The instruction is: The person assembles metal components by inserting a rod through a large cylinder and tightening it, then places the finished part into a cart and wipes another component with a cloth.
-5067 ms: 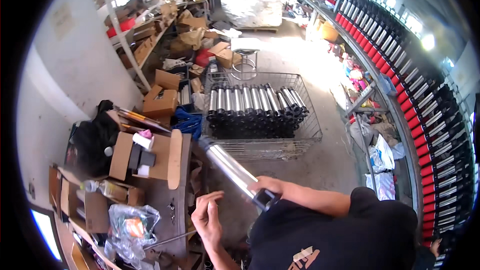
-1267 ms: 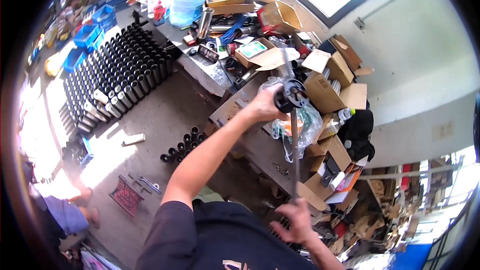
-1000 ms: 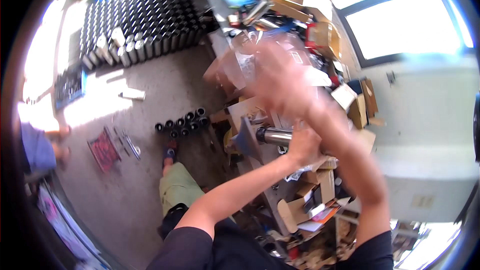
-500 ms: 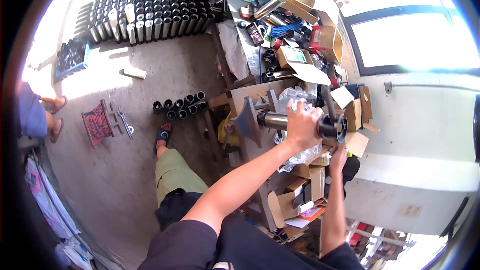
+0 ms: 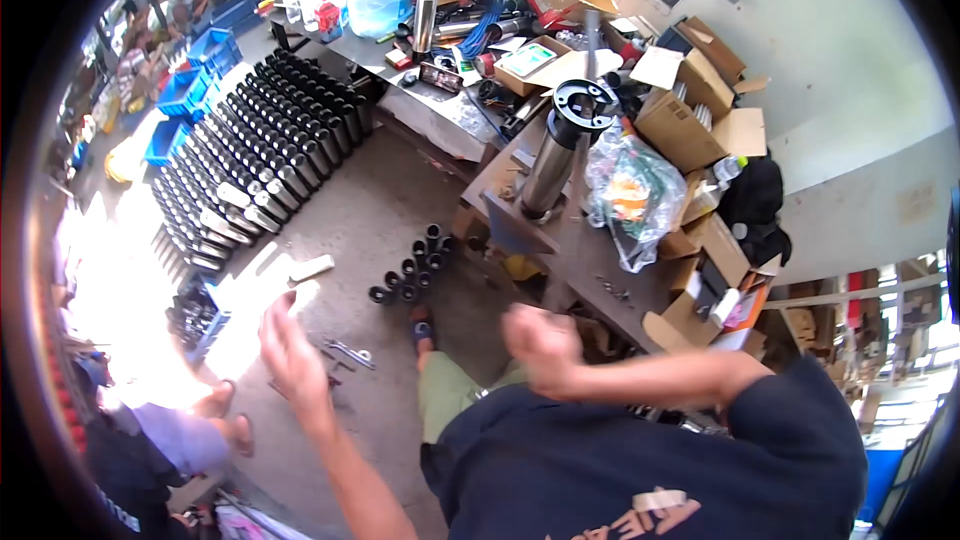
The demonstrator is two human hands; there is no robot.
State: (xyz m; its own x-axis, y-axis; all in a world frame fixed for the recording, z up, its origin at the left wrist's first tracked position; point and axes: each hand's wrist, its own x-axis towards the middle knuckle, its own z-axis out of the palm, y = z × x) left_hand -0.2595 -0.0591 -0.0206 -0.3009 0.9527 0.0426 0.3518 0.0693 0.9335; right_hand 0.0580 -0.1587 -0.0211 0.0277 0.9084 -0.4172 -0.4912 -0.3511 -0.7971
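Silver cylinder (image 5: 549,173) with a flanged black end cap (image 5: 584,106): located on the workbench (image 5: 588,258), lower end near the bench edge, just beside a grey metal plate (image 5: 512,227). Its long axis runs from that lower end up toward the cap, leaning rightward in the view; fisheye bending prevents a firm reading of true tilt. A long grey bar (image 5: 592,45) shows above and below the cap; whether it engages the cap cannot be told.

Right hand (image 5: 545,345): nearer to the cylinder, short of the bench edge and apart from the lower end. Fingers are curled; no object shows in them, but blur hides how tightly they close. From this hand, the cylinder lies directly ahead, its cap farthest away.

Left hand (image 5: 293,355): well apart, over the floor, fingers extended, holding nothing visible. From here, the cylinder lies ahead and to the right.
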